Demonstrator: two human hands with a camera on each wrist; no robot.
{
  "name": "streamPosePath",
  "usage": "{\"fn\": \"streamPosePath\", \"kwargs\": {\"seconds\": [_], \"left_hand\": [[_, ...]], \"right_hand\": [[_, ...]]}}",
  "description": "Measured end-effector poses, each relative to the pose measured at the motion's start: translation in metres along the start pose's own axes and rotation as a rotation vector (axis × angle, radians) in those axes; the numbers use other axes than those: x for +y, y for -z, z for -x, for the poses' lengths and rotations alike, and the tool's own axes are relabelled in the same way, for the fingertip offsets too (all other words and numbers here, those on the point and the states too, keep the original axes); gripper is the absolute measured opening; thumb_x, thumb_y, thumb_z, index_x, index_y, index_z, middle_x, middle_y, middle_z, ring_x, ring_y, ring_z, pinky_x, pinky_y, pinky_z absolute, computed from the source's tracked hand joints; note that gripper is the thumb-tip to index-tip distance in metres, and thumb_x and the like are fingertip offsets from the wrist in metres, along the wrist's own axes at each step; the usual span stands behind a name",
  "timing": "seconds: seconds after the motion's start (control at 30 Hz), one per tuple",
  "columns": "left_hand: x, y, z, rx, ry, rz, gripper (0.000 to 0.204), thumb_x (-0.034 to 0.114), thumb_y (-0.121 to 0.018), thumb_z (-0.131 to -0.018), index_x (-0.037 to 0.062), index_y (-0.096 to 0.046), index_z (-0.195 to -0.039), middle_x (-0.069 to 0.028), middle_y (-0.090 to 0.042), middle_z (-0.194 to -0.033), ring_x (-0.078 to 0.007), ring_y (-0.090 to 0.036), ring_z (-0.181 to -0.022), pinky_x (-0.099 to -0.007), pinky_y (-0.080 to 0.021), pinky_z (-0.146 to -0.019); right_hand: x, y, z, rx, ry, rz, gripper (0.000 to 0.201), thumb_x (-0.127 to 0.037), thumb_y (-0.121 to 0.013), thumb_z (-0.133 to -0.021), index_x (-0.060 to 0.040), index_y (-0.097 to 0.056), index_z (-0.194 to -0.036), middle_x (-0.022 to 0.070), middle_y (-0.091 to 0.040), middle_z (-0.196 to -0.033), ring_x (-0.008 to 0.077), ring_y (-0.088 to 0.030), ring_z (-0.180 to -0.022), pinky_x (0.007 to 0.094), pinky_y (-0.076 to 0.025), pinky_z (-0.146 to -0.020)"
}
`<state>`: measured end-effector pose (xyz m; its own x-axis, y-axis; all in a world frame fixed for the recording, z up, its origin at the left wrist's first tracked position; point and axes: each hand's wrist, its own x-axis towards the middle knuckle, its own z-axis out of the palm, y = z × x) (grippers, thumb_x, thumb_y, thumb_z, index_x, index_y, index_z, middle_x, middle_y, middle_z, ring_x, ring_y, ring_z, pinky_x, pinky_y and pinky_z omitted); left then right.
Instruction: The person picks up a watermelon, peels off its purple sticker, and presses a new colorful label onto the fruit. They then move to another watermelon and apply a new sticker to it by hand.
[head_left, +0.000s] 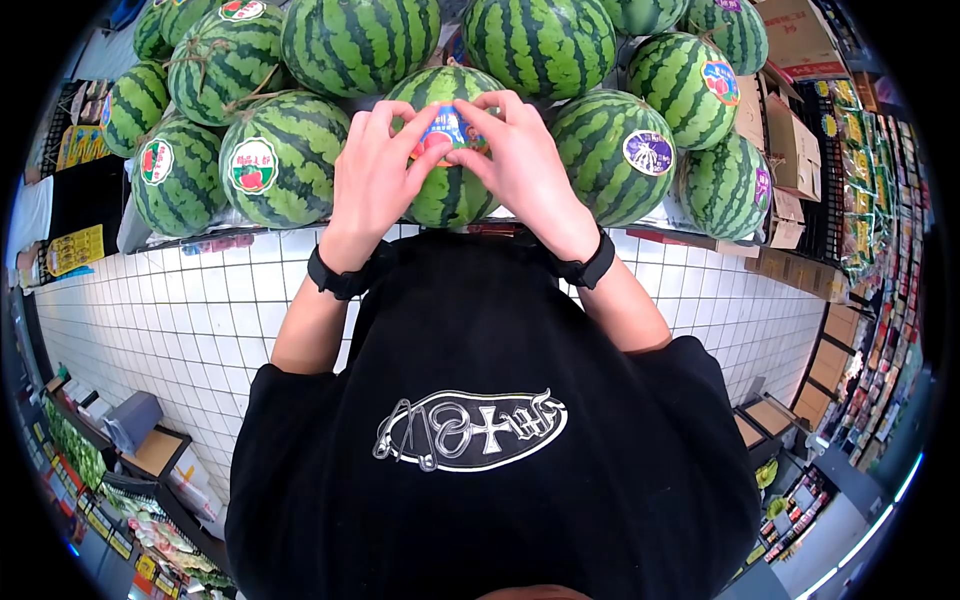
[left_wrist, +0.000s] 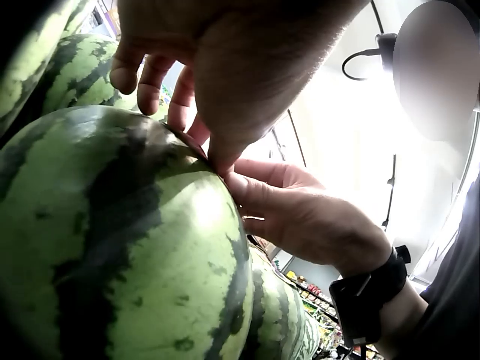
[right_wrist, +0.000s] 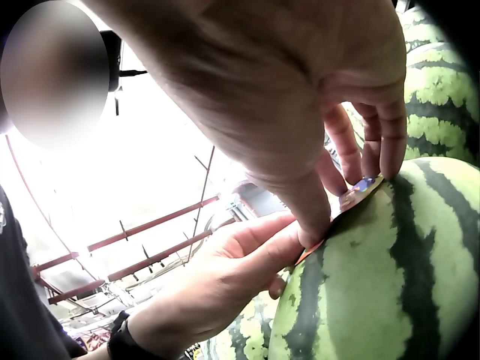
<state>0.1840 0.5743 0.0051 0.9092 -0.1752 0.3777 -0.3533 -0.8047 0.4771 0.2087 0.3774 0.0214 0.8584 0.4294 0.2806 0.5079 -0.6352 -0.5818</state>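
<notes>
A blue and orange sticker is sitting on the middle watermelon, its picture side facing up. Fingers are hiding its edges, so I can't tell its long way. The melon's stripes are running toward the person. Pale writing is showing, too covered to read. The left hand and right hand are touching the sticker from both sides, each with thumb and pointing finger a bit apart.

In the front row, two melons are sitting left of the middle watermelon and two right. The nearest left one is wearing a white sticker with Chinese writing; the nearest right one is wearing a purple sticker.
</notes>
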Motion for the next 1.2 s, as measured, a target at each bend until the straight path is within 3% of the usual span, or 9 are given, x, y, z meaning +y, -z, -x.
{"fn": "streamPosePath", "kwargs": {"seconds": [0.27,0.43,0.53,0.63,0.8,0.93,1.03,1.2], "left_hand": [[-0.008,0.005,0.013,0.005,0.112,-0.010,0.043,0.030,-0.080,-0.088,0.0144,-0.074,-0.128,-0.0035,-0.061,-0.108,-0.0219,-0.056,-0.086,-0.0364,-0.051,-0.078],[-0.013,0.010,0.021,0.038,0.114,-0.015,0.038,0.027,-0.080,-0.089,0.0132,-0.076,-0.123,-0.0042,-0.064,-0.106,-0.0226,-0.061,-0.089,-0.0361,-0.052,-0.078],[-0.018,0.014,0.022,0.062,0.124,0.005,0.030,0.022,-0.080,-0.089,0.0114,-0.078,-0.117,-0.0050,-0.068,-0.104,-0.0236,-0.064,-0.092,-0.0358,-0.053,-0.078],[-0.022,0.019,0.020,0.141,0.087,0.053,0.018,0.011,-0.078,-0.089,0.0079,-0.078,-0.107,-0.0066,-0.070,-0.104,-0.0251,-0.067,-0.094,-0.0354,-0.054,-0.078],[-0.003,0.023,0.014,0.161,-0.093,0.204,0.018,0.002,-0.077,-0.087,0.0039,-0.076,-0.105,-0.0091,-0.070,-0.104,-0.0270,-0.068,-0.095,-0.0372,-0.056,-0.081],[-0.003,0.006,0.016,0.122,-0.215,0.236,0.027,-0.009,-0.071,-0.080,0.0022,-0.076,-0.105,-0.0089,-0.071,-0.106,-0.0289,-0.069,-0.100,-0.0392,-0.057,-0.087],[-0.012,0.002,0.026,0.108,-0.197,0.207,0.036,-0.012,-0.067,-0.075,0.0033,-0.076,-0.106,-0.0084,-0.071,-0.104,-0.0297,-0.069,-0.106,-0.0405,-0.058,-0.090],[-0.016,-0.002,0.040,0.126,-0.175,0.181,0.040,-0.013,-0.065,-0.077,0.0047,-0.077,-0.111,-0.0080,-0.072,-0.111,-0.0300,-0.068,-0.111,-0.0413,-0.058,-0.093]], "right_hand": [[0.005,0.005,0.002,-0.038,-0.067,-0.041,0.051,-0.016,-0.083,-0.082,-0.0112,-0.069,-0.131,0.0124,-0.061,-0.120,0.0327,-0.061,-0.106,0.0414,-0.053,-0.092],[0.012,0.012,0.002,-0.016,-0.149,-0.152,0.036,-0.013,-0.083,-0.084,-0.0097,-0.077,-0.119,0.0143,-0.065,-0.107,0.0316,-0.066,-0.097,0.0397,-0.054,-0.085],[0.016,0.019,0.003,-0.045,-0.177,-0.112,0.034,-0.012,-0.082,-0.085,-0.0090,-0.077,-0.118,0.0138,-0.065,-0.107,0.0312,-0.066,-0.098,0.0393,-0.054,-0.085],[0.014,0.023,0.005,0.040,-0.139,-0.133,0.026,-0.009,-0.080,-0.087,-0.0065,-0.077,-0.112,0.0115,-0.067,-0.105,0.0285,-0.067,-0.093,0.0375,-0.055,-0.080],[0.000,0.024,0.004,0.187,0.027,-0.222,0.018,-0.004,-0.076,-0.088,-0.0057,-0.077,-0.107,0.0098,-0.070,-0.102,0.0267,-0.071,-0.087,0.0345,-0.057,-0.077],[0.004,0.006,0.010,0.084,0.241,-0.166,0.020,-0.001,-0.075,-0.087,-0.0048,-0.074,-0.106,0.0091,-0.072,-0.108,0.0288,-0.070,-0.098,0.0373,-0.058,-0.085],[0.011,0.001,0.019,0.070,0.198,-0.115,0.022,-0.002,-0.075,-0.087,-0.0051,-0.075,-0.108,0.0089,-0.071,-0.112,0.0290,-0.068,-0.104,0.0389,-0.056,-0.091],[0.014,-0.001,0.025,0.097,0.130,-0.128,0.023,0.000,-0.075,-0.086,-0.0054,-0.076,-0.109,0.0081,-0.071,-0.114,0.0289,-0.068,-0.105,0.0386,-0.057,-0.090]]}}
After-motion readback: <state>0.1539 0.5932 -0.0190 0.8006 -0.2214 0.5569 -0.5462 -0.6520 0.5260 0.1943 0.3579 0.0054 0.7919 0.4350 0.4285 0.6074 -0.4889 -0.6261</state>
